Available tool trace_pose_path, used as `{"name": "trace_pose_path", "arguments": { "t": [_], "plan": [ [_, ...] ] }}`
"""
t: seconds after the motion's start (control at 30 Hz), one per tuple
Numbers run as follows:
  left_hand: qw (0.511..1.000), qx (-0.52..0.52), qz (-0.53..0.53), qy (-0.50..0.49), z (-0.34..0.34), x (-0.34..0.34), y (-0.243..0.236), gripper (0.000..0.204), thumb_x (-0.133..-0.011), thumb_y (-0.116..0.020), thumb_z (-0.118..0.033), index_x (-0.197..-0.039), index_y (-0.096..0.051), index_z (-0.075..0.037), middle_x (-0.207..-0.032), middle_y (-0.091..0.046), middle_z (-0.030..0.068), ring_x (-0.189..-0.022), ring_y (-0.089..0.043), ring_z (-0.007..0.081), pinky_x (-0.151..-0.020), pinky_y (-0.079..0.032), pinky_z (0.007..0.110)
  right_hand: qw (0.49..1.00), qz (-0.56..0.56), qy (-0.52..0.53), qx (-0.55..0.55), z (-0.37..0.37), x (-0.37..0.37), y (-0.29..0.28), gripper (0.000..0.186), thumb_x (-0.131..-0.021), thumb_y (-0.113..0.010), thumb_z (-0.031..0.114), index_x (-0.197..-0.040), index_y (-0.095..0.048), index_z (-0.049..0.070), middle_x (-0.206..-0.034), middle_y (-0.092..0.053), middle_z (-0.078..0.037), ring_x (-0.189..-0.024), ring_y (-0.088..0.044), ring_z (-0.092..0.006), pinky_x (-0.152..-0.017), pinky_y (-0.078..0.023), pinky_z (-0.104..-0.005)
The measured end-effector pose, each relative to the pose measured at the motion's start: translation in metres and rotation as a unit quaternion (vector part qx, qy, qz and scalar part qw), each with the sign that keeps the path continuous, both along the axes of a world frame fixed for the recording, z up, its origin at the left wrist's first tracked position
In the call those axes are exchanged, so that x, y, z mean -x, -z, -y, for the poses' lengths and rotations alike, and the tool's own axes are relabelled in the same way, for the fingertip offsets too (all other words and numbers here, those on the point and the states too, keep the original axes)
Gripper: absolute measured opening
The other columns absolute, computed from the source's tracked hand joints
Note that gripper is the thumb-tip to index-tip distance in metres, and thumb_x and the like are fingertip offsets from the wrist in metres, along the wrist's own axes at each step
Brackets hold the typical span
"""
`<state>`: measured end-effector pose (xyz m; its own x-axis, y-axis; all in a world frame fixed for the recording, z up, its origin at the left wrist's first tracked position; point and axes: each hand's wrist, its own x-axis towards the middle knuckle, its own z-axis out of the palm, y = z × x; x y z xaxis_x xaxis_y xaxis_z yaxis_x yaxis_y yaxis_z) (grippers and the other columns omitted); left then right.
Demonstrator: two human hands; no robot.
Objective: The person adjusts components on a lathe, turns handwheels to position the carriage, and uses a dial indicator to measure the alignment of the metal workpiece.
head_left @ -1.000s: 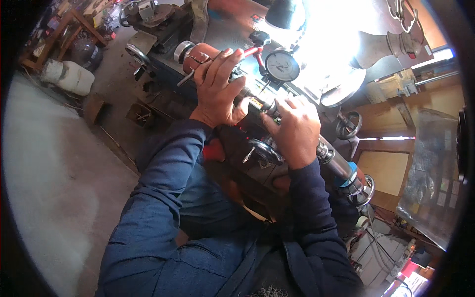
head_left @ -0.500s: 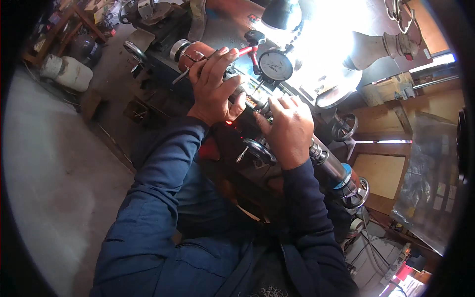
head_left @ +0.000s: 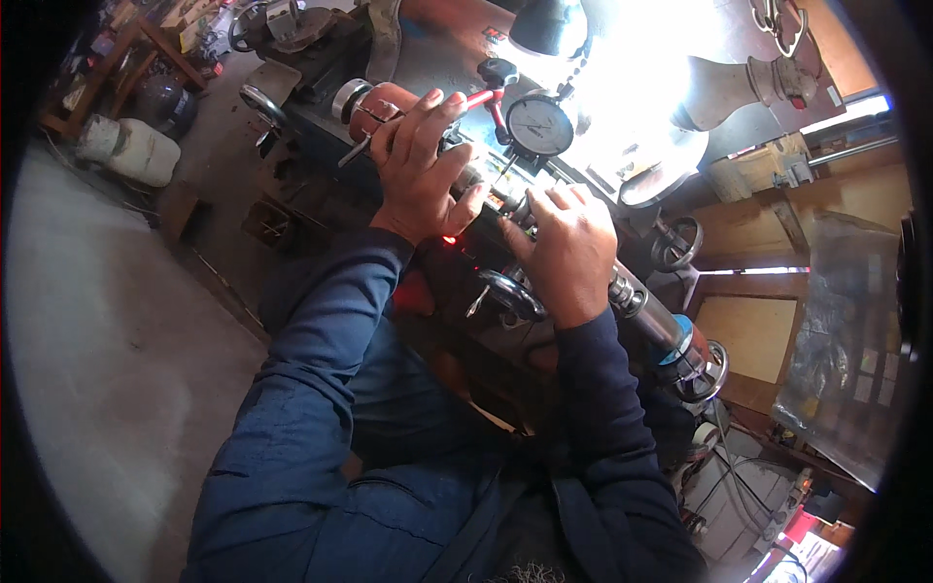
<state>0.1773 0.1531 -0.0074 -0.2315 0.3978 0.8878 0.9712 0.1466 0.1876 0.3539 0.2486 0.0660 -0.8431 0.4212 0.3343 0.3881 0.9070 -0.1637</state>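
Observation:
My left hand (head_left: 420,173) lies over a bright metal shaft (head_left: 470,175) beside the reddish headstock (head_left: 387,105). Its fingers curl over the top, and the thumb rests along the near side. A little to the right, my right hand (head_left: 573,251) is closed round a dark metal spindle (head_left: 523,212), which its fingers partly hide. Between and beyond the hands stands a round white-faced dial indicator (head_left: 540,127), its thin stem pointing down at the shaft. A red arm (head_left: 478,100) with a black knob (head_left: 497,72) carries the indicator.
Right of my right hand runs a cylindrical tailstock (head_left: 653,319) ending in a handwheel (head_left: 709,374). Another handwheel (head_left: 512,294) sits below the hands. A black lamp (head_left: 549,27) glares over the bench. White jugs (head_left: 131,151) stand on the floor at left.
The view has shifted very slightly. Both hands keep nearly the same place and grip on the machine; nothing has been let go.

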Motion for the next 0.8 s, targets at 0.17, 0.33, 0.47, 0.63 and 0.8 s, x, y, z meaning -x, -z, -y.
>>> {"name": "trace_pose_path", "arguments": {
  "t": [0.17, 0.33, 0.47, 0.63, 0.8],
  "plan": [
    [0.998, 0.025, -0.034, -0.04, -0.001, 0.0, -0.001, 0.024, -0.084, -0.065, -0.039, -0.092, -0.069, -0.017, -0.143, -0.055, 0.011, -0.134, -0.048, 0.0291, -0.105, -0.026, 0.046, 1.0, -0.002, -0.006, -0.007, -0.001, 0.0, -0.001, 0.038, -0.075, -0.081, 0.03, -0.102, -0.073, 0.005, -0.095, -0.07, -0.008, -0.095, -0.065, -0.0275, -0.083, -0.051, -0.0394],
    [0.999, -0.031, 0.012, 0.031, 0.022, 0.031, -0.023, 0.026, -0.092, -0.057, -0.033, -0.104, -0.069, -0.013, -0.138, -0.058, 0.0129, -0.132, -0.049, 0.0319, -0.105, -0.033, 0.049, 1.0, -0.002, 0.001, -0.01, -0.003, -0.002, 0.001, 0.038, -0.074, -0.081, 0.03, -0.101, -0.074, 0.005, -0.097, -0.07, -0.008, -0.096, -0.066, -0.0272, -0.084, -0.052, -0.0391],
    [0.932, -0.058, 0.336, 0.121, 0.047, 0.113, -0.021, 0.038, -0.101, -0.042, -0.026, -0.119, -0.065, -0.001, -0.131, -0.062, 0.0166, -0.12, -0.058, 0.0296, -0.105, -0.043, 0.036, 1.0, -0.006, -0.002, 0.002, 0.002, -0.001, 0.001, 0.038, -0.073, -0.082, 0.03, -0.101, -0.074, 0.006, -0.098, -0.071, -0.008, -0.097, -0.066, -0.0271, -0.085, -0.051, -0.0389],
    [0.79, 0.248, 0.554, 0.086, 0.031, 0.154, -0.028, 0.048, -0.101, -0.039, -0.035, -0.108, -0.069, 0.002, -0.101, -0.072, 0.0107, -0.09, -0.066, 0.0193, -0.082, -0.052, 0.036, 1.0, -0.006, 0.006, 0.001, 0.0, -0.003, 0.001, 0.037, -0.073, -0.082, 0.029, -0.1, -0.074, 0.006, -0.097, -0.071, -0.008, -0.097, -0.066, -0.0274, -0.085, -0.051, -0.0392],
    [0.711, 0.316, 0.624, 0.075, 0.026, 0.159, -0.03, 0.046, -0.099, -0.042, -0.036, -0.106, -0.07, 0.0, -0.097, -0.071, 0.0117, -0.09, -0.066, 0.0186, -0.08, -0.052, 0.035, 1.0, 0.0, -0.001, 0.017, 0.0, -0.006, -0.004, 0.046, -0.075, -0.082, 0.029, -0.112, -0.071, 0.004, -0.105, -0.069, -0.012, -0.102, -0.064, -0.0303, -0.09, -0.05, -0.0405]
  ]
}}
